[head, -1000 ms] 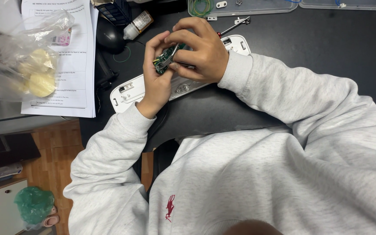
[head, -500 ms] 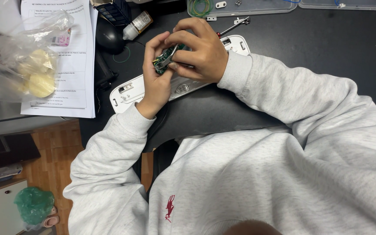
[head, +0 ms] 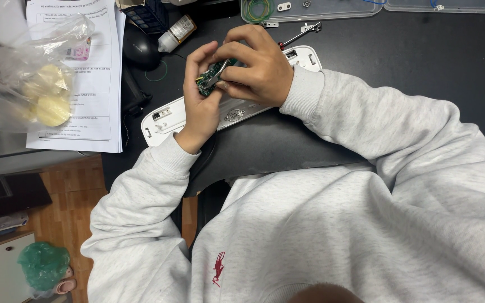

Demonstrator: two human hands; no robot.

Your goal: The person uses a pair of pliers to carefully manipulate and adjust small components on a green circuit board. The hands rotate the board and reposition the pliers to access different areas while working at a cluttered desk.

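A black desk [head: 399, 50] is seen from above, with a wooden floor to its left. One small green circuit board [head: 211, 76] is held just above one long white plastic casing [head: 166, 118] lying on the desk. The board is pinched between the fingers [head: 198, 62] of the left hand [head: 200, 101] and those of the right hand [head: 259, 70], both hands touching it equally. Its long axis is tilted, running from lower left to upper right. One screwdriver [head: 301, 35] lies beyond the right hand.
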